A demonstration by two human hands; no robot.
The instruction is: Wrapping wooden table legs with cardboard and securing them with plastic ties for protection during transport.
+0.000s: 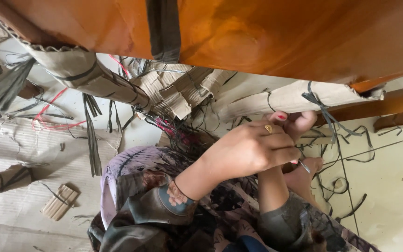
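Note:
My left hand [250,150] reaches in from the lower left in a patterned sleeve. Its fingers are closed around a thin metal tool [304,166], whose tip pokes out below the fist. My right hand [300,123] comes up behind it and is mostly hidden. Its red-nailed fingers pinch the lower edge of the cardboard wrapping [281,99] on a wooden bar. A black plastic strap [323,111] is tied around that wrapping just right of both hands. Above hangs a glossy orange wooden panel [267,32].
Another cardboard-wrapped leg [87,74] slants at the upper left, with torn cardboard [176,93] between the two. Cut black straps [92,140] and red string [47,122] litter a corrugated sheet [19,149]. A small cardboard scrap [59,202] lies at the lower left. Pale floor tile [392,186] shows at the right.

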